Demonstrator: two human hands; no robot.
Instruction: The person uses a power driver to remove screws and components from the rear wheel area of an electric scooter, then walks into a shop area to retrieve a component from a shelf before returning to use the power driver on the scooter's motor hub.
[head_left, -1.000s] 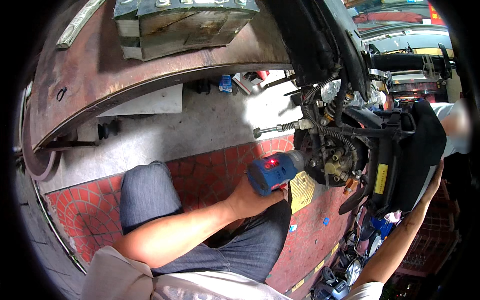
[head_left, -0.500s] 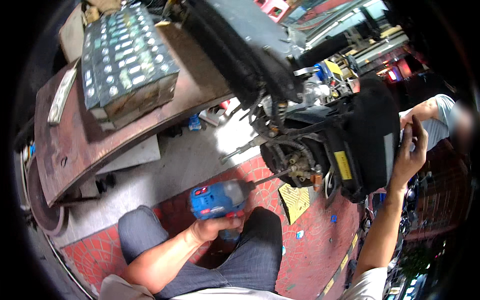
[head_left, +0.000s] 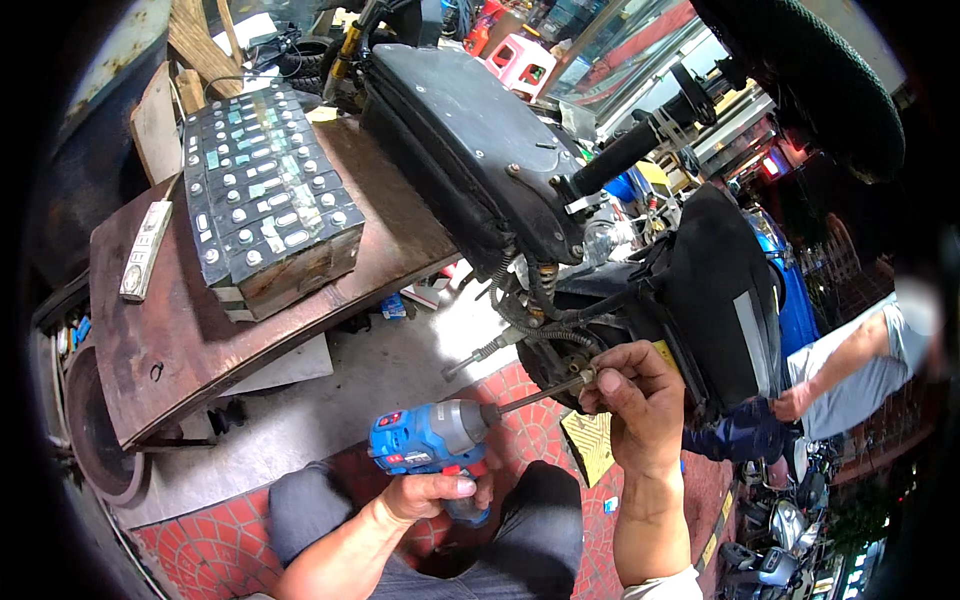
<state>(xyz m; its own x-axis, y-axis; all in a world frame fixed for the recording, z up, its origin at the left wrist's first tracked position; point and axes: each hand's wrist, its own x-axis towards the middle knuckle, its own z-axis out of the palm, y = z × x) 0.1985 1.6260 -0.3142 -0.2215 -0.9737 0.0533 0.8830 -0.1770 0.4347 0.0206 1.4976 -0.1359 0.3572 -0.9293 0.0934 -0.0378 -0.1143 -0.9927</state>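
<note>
My left hand (head_left: 428, 496) is wrapped round the grip of a blue cordless impact driver (head_left: 418, 440). Its long bit (head_left: 540, 398) points right, toward the wheel hub of a black electric scooter (head_left: 715, 290) tipped at an angle. At the bit's far end, my right hand (head_left: 645, 405) has thumb and fingers closed on a small metal part (head_left: 588, 377); its exact kind is hard to make out. Behind those fingers the hub is partly hidden. Just above the bit, a thin metal rod (head_left: 472, 358) sticks out from the scooter's cables.
On the left, a brown wooden table (head_left: 400, 205) carries a taped battery pack (head_left: 275, 190) and a white power strip (head_left: 147, 250). A yellow ramp block (head_left: 592, 445) lies on the red tiles. Another person (head_left: 850, 360) is at the right, and a pink-and-white stool (head_left: 522, 62) stands behind.
My right hand has come from the scooter's black rear part, at the right, to the bit's tip and closed there. The driver stays in my left hand. The view has shifted.
</note>
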